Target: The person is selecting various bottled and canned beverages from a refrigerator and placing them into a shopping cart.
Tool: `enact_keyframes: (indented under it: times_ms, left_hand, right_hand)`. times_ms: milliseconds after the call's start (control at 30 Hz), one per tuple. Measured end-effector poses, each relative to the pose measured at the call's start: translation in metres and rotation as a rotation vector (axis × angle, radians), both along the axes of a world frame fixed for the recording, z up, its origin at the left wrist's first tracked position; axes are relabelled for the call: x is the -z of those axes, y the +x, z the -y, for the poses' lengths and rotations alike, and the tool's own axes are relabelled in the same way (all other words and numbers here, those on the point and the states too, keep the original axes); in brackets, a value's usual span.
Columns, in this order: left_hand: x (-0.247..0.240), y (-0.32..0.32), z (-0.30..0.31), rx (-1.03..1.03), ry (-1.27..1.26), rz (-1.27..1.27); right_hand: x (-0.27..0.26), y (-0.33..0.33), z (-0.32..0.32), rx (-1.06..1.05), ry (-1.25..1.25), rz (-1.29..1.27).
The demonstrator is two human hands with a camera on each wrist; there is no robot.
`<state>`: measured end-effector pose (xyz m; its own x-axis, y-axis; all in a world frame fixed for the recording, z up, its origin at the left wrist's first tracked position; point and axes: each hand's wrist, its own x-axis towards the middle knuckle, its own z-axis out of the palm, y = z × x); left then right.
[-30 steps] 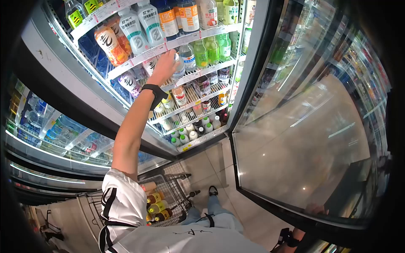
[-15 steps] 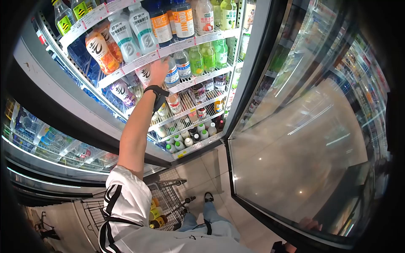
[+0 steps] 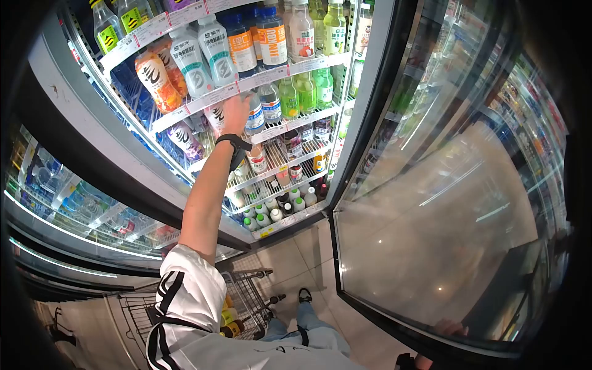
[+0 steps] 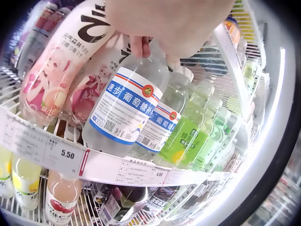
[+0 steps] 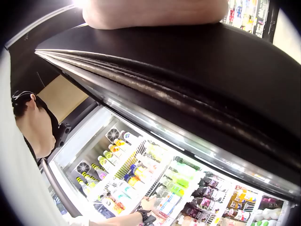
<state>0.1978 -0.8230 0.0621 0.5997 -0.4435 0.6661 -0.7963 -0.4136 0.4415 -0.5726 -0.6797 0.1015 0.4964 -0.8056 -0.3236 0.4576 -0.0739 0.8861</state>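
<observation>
My left hand (image 3: 236,114) reaches into the open drinks cooler. In the left wrist view its fingers (image 4: 140,46) are at the neck of a clear bottle (image 4: 124,106) with a blue-and-white label. That bottle stands slightly tilted at the shelf's front edge, its cap hidden by the hand. A matching bottle (image 4: 162,117) is right beside it, and pink-labelled bottles (image 4: 51,80) stand on the other side. At the lower right, my right hand (image 3: 450,327) holds the edge of the swung-open glass door (image 3: 431,246); in its wrist view the hand lies against the black door frame (image 5: 164,56).
Price-tagged shelves (image 3: 203,102) of bottles rise above and below the left hand. A wire shopping cart (image 3: 250,296) with several bottles stands by my legs. Closed cooler doors (image 3: 86,191) run along the left, and the open door takes up the right side.
My left hand has moved down and slightly left, further in under the shelf above. The clear bottle's blue-and-white label now faces out. My right hand has stayed at the door.
</observation>
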Motion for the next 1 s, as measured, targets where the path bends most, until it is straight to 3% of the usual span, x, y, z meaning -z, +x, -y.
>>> enact_keyframes:
  times_ms: [100,167,200,300,333,367,433,467,500,567,633,700,800,900,1000]
  left_hand:
    - [0.005,-0.017,-0.009,0.014,-0.014,0.064]
    - [0.01,-0.066,-0.029,0.052,-0.327,0.022]
    - [0.012,-0.098,-0.051,0.188,-0.321,-0.055]
    - [0.063,-0.194,-0.139,0.521,-0.191,-0.2]
    - [0.082,-0.23,-0.171,0.432,-0.009,-0.412]
    - [0.096,-0.259,-0.211,0.647,-0.065,-0.349]
    - [0.131,-0.293,-0.284,0.692,0.086,-0.245]
    - [0.153,-0.306,-0.319,0.601,0.107,-0.359]
    - [0.172,-0.314,-0.352,0.581,0.104,-0.373]
    - [0.209,-0.326,-0.425,0.328,0.175,-0.547]
    - [0.247,-0.334,-0.503,0.149,0.299,-0.559]
    - [0.275,-0.349,-0.585,0.022,0.265,-0.537]
    - [0.341,-0.376,-0.707,-0.306,0.405,-0.584]
    - [0.36,-0.418,-0.8,-0.633,0.648,-0.62]
    - [0.385,-0.447,-0.867,-0.64,0.661,-0.611]
  right_hand:
    - [0.045,-0.018,0.002,0.125,-0.227,0.06]
    - [0.074,-0.03,0.006,0.188,-0.389,0.102]
    - [0.085,-0.037,0.005,0.062,-0.735,-0.346]
    - [0.042,0.016,-0.027,-0.033,-0.794,-0.417]
    - [0.048,0.024,-0.034,-0.04,-0.804,-0.417]
    - [0.067,0.035,-0.038,0.131,-0.812,-0.956]
    - [0.098,0.054,-0.051,0.502,-0.71,-2.025]
    - [0.091,0.073,-0.056,0.388,-0.638,-2.182]
    - [0.096,0.076,-0.06,0.438,-0.859,-2.374]
    - [0.08,0.118,-0.086,0.328,-0.922,-2.188]
    - [0.077,0.162,-0.111,0.269,-0.886,-2.083]
    - [0.07,0.215,-0.136,0.252,-0.826,-2.11]
    - [0.061,0.277,-0.152,0.19,-1.308,-2.103]
    - [0.044,0.354,-0.16,0.1,-1.612,-2.105]
    - [0.05,0.438,-0.149,0.196,-1.658,-2.23]
